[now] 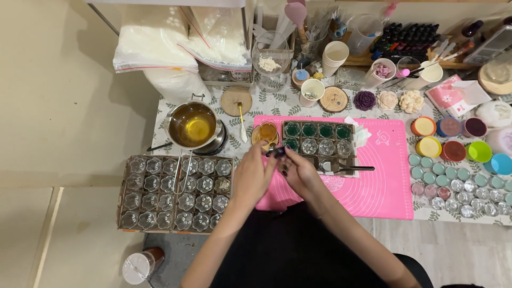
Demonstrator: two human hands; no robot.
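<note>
Small dark bottle (pixel 277 152): held between both hands above the near-left corner of the pink mat (pixel 384 181), just beside the amber cup (pixel 267 132). Left hand (pixel 253 175) has its fingers closed on the bottle's left end; right hand (pixel 298 170) pinches the right end with thumb and fingertips. Whether a cap is on or off cannot be told; the bottle is mostly covered by fingers.

Behind the hands, on the mat: cardboard tray (pixel 318 143) of small glass cups, the back row and one front-left cup filled with green, the others clear. A dark-handled tool (pixel 346 168) lies on the tray's near edge, right of the right hand.

Left of the mat: metal pot (pixel 192 126) with yellow liquid, standing on a small burner. In front of it, a larger cardboard tray (pixel 176 193) of glass cups. A wooden disc (pixel 236 101) with a spoon sits between pot and mat.

Right edge of worktop (pixel 458 218): coloured silicone cups (pixel 454 150) and rows of small round tins (pixel 458 184).
</note>
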